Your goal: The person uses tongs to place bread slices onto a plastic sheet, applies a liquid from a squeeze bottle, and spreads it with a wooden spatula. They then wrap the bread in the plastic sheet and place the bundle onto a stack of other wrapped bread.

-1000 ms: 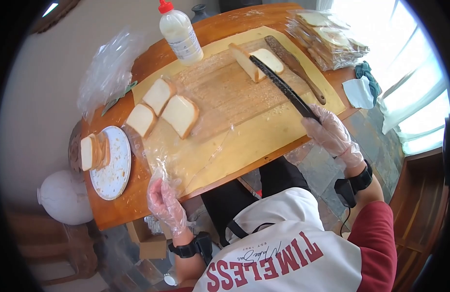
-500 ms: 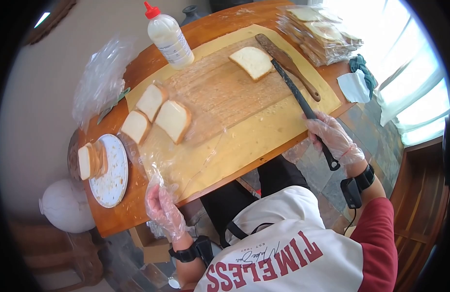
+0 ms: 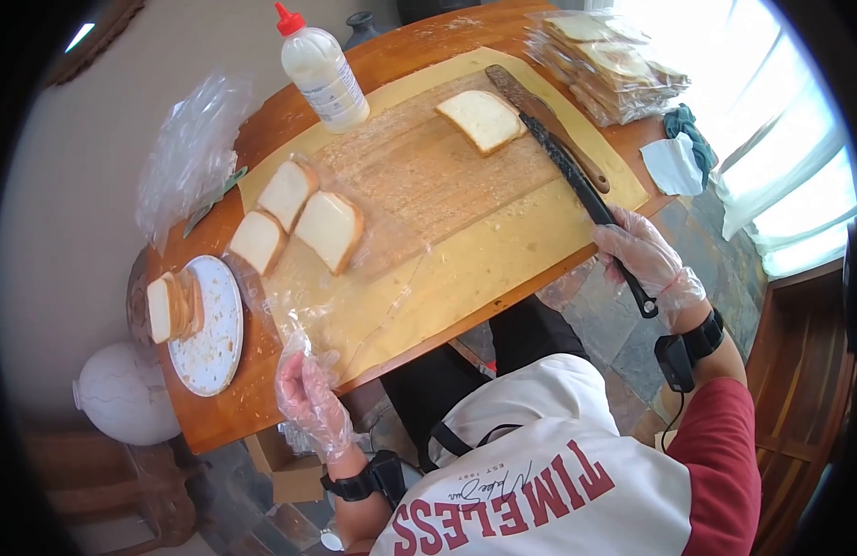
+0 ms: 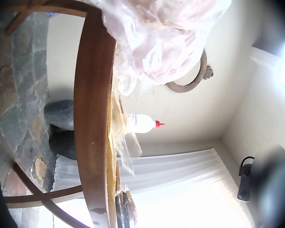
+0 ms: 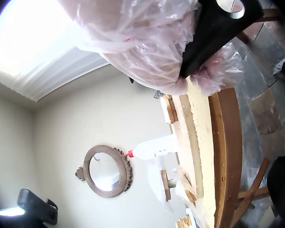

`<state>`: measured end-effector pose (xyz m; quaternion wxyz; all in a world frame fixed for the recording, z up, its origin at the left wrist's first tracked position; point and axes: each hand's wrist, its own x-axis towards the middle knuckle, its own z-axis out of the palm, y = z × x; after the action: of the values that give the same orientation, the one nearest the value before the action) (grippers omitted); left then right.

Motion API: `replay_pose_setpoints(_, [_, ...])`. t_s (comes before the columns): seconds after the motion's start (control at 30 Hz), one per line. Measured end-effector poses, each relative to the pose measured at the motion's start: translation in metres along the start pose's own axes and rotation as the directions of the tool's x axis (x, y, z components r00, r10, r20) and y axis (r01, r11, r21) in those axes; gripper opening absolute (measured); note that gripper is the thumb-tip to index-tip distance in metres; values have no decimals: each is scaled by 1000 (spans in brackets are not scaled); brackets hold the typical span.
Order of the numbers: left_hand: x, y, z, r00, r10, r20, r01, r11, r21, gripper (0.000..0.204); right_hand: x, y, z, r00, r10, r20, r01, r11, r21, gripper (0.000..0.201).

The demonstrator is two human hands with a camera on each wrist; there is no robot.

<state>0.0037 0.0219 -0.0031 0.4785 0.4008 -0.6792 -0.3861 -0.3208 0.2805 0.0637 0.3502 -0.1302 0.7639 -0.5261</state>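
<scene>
- 8 o'clock from the centre of the wooden board (image 3: 400, 171): a white plate (image 3: 206, 366) sits on the counter (image 3: 220, 408), strewn with crumbs, with a stack of bread (image 3: 173, 306) at the 10 o'clock side of its rim.
- 9 o'clock: three bread slices (image 3: 326, 232) lie flat, close together, beside clear film (image 3: 294, 306). Faces are smooth and white; crusts are tan. Avoid pressing these edges.
- 7 o'clock: the left hand (image 3: 311, 400) is gloved. Its grip appears pinched together on the film's near edge. Hold the film low and slack, so that it does not drag the slices.
- 1 o'clock: a lone bread slice (image 3: 481, 120) lies flat on the board, well apart from the three. Its face is white and even, its crust thin and golden-brown. Expect it to dent easily; support rather than squeeze.
- 2 o'clock: the tip of a long black utensil (image 3: 584, 183) meets the lone slice's 3 o'clock edge; whether it reaches beneath cannot be told. The step in hand appears to be handling this slice. Approach low, engage squarely, lift slowly. Avoid snagging the wooden paddle (image 3: 519, 93) alongside.
- 4 o'clock: the right hand (image 3: 643, 255), gloved, has its grip clamped on the utensil's handle. Hold the wrist steady.
</scene>
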Motion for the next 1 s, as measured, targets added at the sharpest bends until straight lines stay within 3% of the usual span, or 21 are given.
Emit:
replay_pose_setpoints(0.13, [-1,2,0,1000,26,3,-26,1000,-14,18,6,-7,2,1000,-7,11,7,1000,-30,21])
replay_pose_setpoints(0.23, [-3,14,0,997,-69,34,72,993,-89,17,4,-19,7,999,-19,26,19,1000,-21,24])
replay_pose_setpoints(0.47, [-2,11,-1,998,-51,38,53,997,-51,17,5,-16,4,997,-63,37,64,997,-36,24])
replay_pose_setpoints(0.57, [-2,11,-2,998,-44,45,46,997,-54,17,5,-19,3,998,-54,31,57,989,-136,22])
replay_pose_setpoints(0.67, [-3,12,-2,997,-64,43,66,996,-61,16,4,-36,4,993,-116,-32,97,928,-359,25])
replay_pose_setpoints(0.77, [-2,9,-3,998,-46,38,48,998,-33,16,12,-50,-1,953,-300,-37,196,707,-680,30])
replay_pose_setpoints(0.8, [-2,10,-2,999,-36,35,37,999,-30,16,16,-51,-3,886,-464,29,288,499,-818,35])
replay_pose_setpoints(0.9, [-2,13,0,999,-23,30,23,999,-31,15,33,-51,0,637,-738,224,469,140,-872,28])
replay_pose_setpoints(1.0, [-2,14,0,999,-35,40,37,999,-39,16,27,-73,20,639,-708,301,457,35,-889,19])
